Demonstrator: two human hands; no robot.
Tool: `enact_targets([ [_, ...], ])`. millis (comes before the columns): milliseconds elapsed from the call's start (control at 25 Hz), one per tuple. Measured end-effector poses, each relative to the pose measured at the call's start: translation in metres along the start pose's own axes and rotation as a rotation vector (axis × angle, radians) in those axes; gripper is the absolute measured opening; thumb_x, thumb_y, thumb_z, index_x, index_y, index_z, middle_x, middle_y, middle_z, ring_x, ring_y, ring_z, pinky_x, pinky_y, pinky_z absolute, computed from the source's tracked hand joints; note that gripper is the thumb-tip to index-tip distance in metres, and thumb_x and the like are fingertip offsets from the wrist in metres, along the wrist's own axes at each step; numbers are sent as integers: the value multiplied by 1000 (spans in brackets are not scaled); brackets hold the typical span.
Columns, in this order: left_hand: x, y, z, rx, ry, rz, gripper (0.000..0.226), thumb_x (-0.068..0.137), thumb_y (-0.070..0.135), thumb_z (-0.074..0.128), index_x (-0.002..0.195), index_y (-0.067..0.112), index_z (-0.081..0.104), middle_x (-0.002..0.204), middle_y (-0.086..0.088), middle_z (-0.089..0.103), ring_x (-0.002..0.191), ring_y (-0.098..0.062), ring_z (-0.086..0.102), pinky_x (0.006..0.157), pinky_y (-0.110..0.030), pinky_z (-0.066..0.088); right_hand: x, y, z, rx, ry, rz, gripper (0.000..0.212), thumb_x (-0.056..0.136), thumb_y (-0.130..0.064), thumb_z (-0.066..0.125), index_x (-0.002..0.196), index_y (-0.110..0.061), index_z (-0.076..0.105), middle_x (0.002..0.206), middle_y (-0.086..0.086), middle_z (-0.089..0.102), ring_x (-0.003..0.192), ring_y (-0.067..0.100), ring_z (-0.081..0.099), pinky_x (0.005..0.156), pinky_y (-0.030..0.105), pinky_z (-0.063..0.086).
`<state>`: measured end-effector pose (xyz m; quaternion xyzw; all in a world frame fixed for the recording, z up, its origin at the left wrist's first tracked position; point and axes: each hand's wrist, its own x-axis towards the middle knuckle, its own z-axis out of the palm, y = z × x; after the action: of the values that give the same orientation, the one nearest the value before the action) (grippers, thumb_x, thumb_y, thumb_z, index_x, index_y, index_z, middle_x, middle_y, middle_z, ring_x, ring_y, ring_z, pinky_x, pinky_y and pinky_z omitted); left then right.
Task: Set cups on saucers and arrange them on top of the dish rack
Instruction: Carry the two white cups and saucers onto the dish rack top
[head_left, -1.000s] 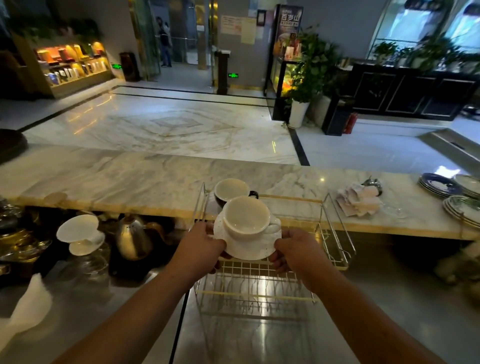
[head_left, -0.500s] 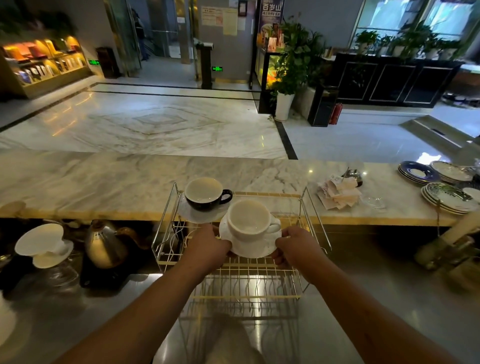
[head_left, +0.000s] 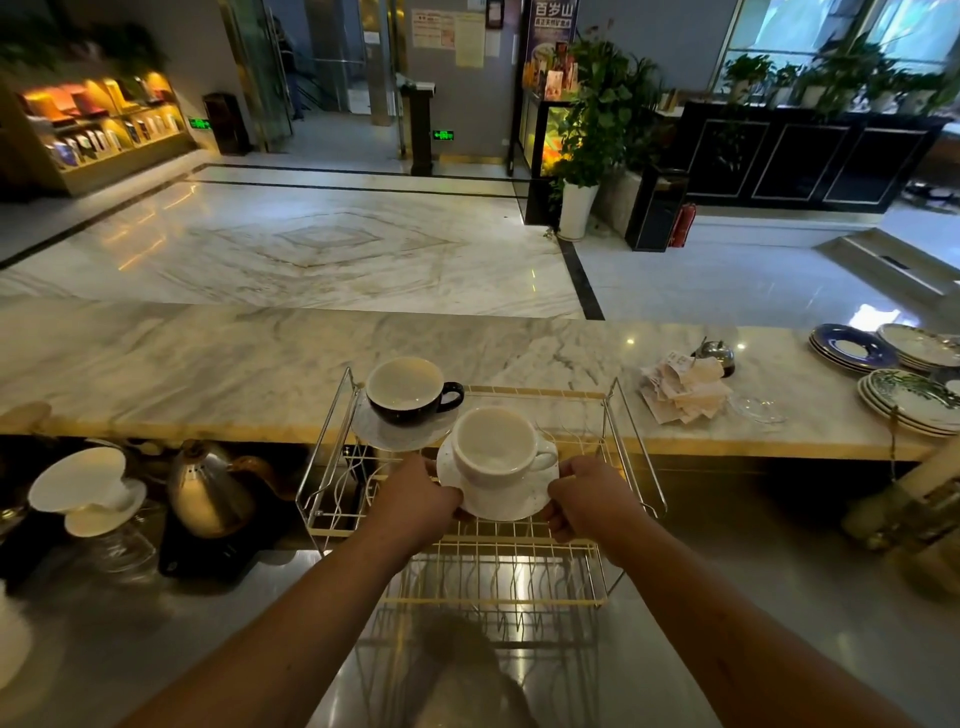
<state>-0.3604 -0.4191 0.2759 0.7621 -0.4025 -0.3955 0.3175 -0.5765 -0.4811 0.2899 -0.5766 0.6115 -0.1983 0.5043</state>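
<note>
White cup on saucer; your left hand and right hand pinch its rim over the dish rack.

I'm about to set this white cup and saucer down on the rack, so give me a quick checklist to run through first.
1. Grip: left hand and right hand hold opposite edges of the saucer: ok.
2. White cup upright and centred on the saucer: ok.
3. Saucer looks level: ok.
4. Free space on the rack to the right of the black cup: ok.
5. Gap to the far saucer: the rims overlap in this view, touching or apart: cannot tell.
6. Saucer already resting on the rack wires: cannot tell.
</note>
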Motion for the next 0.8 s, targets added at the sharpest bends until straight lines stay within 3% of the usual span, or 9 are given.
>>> enact_targets([
  [120, 2, -2, 2, -8, -10, -5, 38, 86, 14, 72, 117, 22, 52, 98, -3, 74, 62, -10, 71, 40, -20, 47, 2, 0, 0, 4, 1, 12, 17, 93, 2, 52, 101, -7, 63, 65, 11, 72, 50, 18, 66, 48, 29, 55],
  [400, 2, -2, 4, -9, -16, -13, 42, 86, 15, 72, 123, 20, 51, 101, -3, 74, 76, -18, 73, 52, -28, 51, 5, 2, 1, 17, 9, 27, 20, 92, 4, 50, 104, -7, 63, 66, 13, 71, 48, 18, 64, 48, 30, 54],
  [520, -2, 0, 0, 10, -36, -8, 44, 86, 17, 70, 127, 19, 55, 92, -2, 78, 72, -14, 74, 52, -28, 51, 2, 4, 2, 11, 4, -11, 25, 93, 3, 50, 109, -10, 64, 67, 13, 70, 49, 18, 64, 52, 32, 56],
  [640, -8, 3, -8, 46, -60, -6, 44, 86, 25, 70, 129, 24, 58, 83, 3, 80, 58, -8, 69, 45, -24, 49, -7, 5, 2, 39, 4, -27, 30, 93, 2, 55, 112, -19, 65, 71, 13, 74, 52, 16, 65, 53, 31, 57],
  [800, -19, -2, -22, 162, -31, 120, 50, 90, 38, 68, 137, 29, 57, 91, 8, 72, 63, -8, 70, 44, -24, 51, -33, 2, 1, 68, 24, -55, 31, 94, -11, 64, 89, -42, 59, 72, 4, 77, 52, 10, 66, 51, 27, 58],
])
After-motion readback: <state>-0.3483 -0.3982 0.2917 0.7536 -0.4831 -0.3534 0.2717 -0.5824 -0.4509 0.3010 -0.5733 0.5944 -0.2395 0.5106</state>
